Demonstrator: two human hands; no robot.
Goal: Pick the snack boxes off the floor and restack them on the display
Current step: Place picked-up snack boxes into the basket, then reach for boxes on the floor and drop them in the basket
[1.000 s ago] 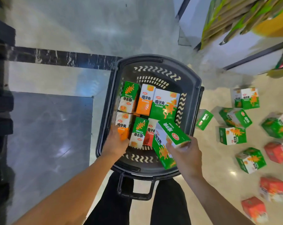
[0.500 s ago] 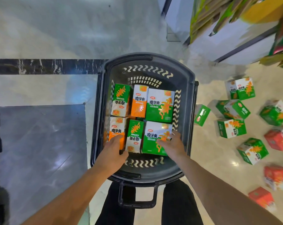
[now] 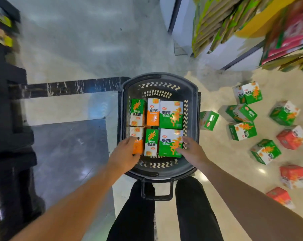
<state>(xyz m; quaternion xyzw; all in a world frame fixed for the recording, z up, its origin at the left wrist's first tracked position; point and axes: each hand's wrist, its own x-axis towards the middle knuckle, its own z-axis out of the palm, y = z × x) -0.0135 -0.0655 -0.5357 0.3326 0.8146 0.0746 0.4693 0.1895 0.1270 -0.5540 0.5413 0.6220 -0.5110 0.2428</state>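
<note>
A dark plastic shopping basket (image 3: pixel 158 79) stands on the floor in front of me and holds several green and orange snack boxes packed flat. My left hand (image 3: pixel 125 154) rests on the orange box (image 3: pixel 137 142) at the basket's near left. My right hand (image 3: pixel 192 150) hovers open at the right edge of the large green box (image 3: pixel 169 143) lying in the near right corner, fingers spread, holding nothing. More green boxes (image 3: pixel 242 130) and red boxes (image 3: pixel 291 137) lie scattered on the beige floor to the right.
The display stand (image 3: pixel 215 26) with stacked cardboard trays rises at the upper right. A dark shelf unit (image 3: pixel 9 105) runs down the left side. My legs (image 3: pixel 164 214) stand just behind the basket handle (image 3: pixel 156 197). One green box (image 3: pixel 209 120) lies against the basket's right wall.
My right hand laid the large green box flat in the basket's near right corner and let go of it. My left hand stayed on the orange box. The camera tilted upward.
</note>
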